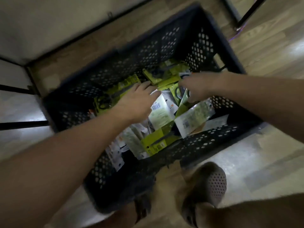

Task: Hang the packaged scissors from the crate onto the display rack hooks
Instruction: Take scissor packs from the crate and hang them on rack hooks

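Pale wood-look flooring fills your view, and a black perforated crate sits on it at the centre. Inside lies a loose heap of packaged scissors, green and white cards at all angles, some showing barcodes.

Your left hand comes in from 8 o'clock and lies over the packs on the crate's 10 o'clock side. Its fingers are stretched fairly straight toward a green pack near the far wall, and it grips nothing you can see.

Your right hand enters from 3 o'clock, fingers bent down among the packs at the 1 o'clock part of the heap. Motion blur keeps you from telling whether it pinches one. The two hands are near each other but not touching.

At 5 o'clock, just outside the crate's near wall, your perforated clog stands on the floor. Dark bars run in from 9 o'clock.
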Motion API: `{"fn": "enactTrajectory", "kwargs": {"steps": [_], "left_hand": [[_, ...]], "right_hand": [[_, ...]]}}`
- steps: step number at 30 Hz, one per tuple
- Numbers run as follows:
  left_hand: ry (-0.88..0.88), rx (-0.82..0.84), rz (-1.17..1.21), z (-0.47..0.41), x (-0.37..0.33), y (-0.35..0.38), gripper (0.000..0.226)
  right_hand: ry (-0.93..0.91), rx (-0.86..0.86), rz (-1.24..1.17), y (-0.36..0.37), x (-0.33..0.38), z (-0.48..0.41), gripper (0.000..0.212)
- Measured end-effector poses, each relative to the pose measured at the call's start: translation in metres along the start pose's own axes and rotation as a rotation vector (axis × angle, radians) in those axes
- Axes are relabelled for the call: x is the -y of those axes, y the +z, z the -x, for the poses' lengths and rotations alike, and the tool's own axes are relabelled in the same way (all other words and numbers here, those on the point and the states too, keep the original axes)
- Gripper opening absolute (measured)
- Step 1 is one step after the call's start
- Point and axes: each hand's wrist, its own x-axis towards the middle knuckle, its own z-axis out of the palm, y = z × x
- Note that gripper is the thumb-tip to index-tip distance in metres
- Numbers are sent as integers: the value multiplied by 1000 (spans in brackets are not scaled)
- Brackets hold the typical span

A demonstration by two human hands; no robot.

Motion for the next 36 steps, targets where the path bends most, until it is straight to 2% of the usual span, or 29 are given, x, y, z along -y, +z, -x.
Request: {"fn": "enactTrajectory", "kwargs": {"steps": [3,6,9,11,13,16,19,21,22,25,27,29,31,34,36], "left_hand": [[93,-93,-142,-49,11,35,73],[156,-205,-146,-60,14,43,60],[151,-204,-1,-32,13,18,40],[58,-137,182,6,0,-15,23],[-99,-84,247,45,-16,-35,17],[-282,-212,279,95,-34,-47,21],[-439,-234,499,107,-37,-61,21],[-463,-214,534,93,-33,-66,40],[-466,-203,537,86,-31,-68,40],[-545,-178,685,81,-28,-69,21],[-595,-140,784,84,-29,-71,19],[-583,-128,778,81,-31,-74,17],[-576,-157,796,76,-34,-81,12],[-575,-173,848,76,-34,-77,14],[-602,-171,911,80,-32,-75,17]], "right_hand": [[9,4,186,6,-10,-53,41],[51,35,356,9,-8,-74,44],[90,53,494,2,-2,-51,30],[89,111,481,0,1,-27,52],[78,197,435,3,-2,-8,67],[73,189,314,18,-9,1,42],[48,140,162,23,-20,-13,28],[4,93,19,18,-27,-29,31],[-28,41,-78,15,-27,-34,35],[-115,-84,-390,3,-22,-25,42],[-157,-116,-579,0,-20,-16,38],[-177,-159,-695,4,-17,-16,35],[-162,-159,-700,14,-12,-25,42],[-122,-71,-550,26,-8,-36,52],[-103,-36,-521,27,-8,-37,41]]}}
